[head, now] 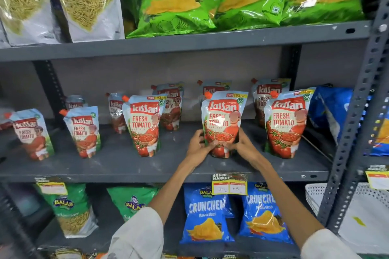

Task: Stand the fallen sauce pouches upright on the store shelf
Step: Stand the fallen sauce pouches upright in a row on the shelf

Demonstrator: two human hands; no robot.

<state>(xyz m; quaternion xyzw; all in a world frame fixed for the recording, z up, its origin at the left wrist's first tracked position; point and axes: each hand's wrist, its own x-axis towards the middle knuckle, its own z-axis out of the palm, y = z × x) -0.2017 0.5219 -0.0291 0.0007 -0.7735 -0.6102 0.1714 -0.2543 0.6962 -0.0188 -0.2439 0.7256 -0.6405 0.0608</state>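
Observation:
Several red-and-blue tomato ketchup pouches stand upright on the grey middle shelf (117, 162). I hold one pouch (223, 115) upright near the front of the shelf, right of centre. My left hand (199, 146) grips its lower left side and my right hand (242, 143) its lower right side. Beside it stand a front pouch on the left (144, 126) and another on the right (286, 122). Two smaller pouches (31, 132) (83, 130) stand further left, and more stand in a back row (270, 92).
Green chip bags (174, 6) and sev bags (88, 0) fill the top shelf. Blue chip bags (205, 214) sit on the lower shelf, under a price tag (229, 184) on the shelf edge. A blue bag (332, 107) leans at the right end, next to the perforated upright (355, 111).

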